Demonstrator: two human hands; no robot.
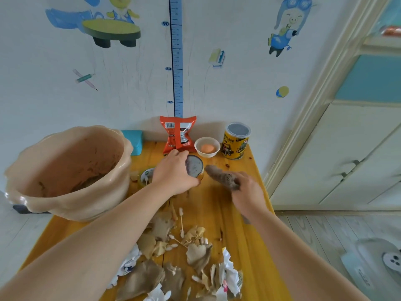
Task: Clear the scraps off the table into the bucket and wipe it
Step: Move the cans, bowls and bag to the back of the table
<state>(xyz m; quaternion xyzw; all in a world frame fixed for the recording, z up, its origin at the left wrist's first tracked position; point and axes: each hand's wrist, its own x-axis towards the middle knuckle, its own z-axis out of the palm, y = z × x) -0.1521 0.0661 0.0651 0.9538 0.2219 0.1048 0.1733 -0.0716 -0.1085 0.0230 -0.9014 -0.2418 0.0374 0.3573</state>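
My left hand (173,172) grips a yellow can with a grey lid (195,167) near the middle of the yellow wooden table (243,216). To its right, my right hand (247,192) is closed on a brown-grey rag (219,175) that lies stretched over the tabletop. Scraps (173,257) cover the near part of the table: torn brown cardboard, crumpled white paper, cotton swabs and dry peels. The beige bucket (65,170) stands at the table's left edge, dirty inside.
Along the back stand an orange snack bag (178,135), a white bowl holding an egg (207,147), a yellow canister (236,141) and a teal box (134,141). A small round lid (146,175) lies left of the can. A white cabinet is to the right.
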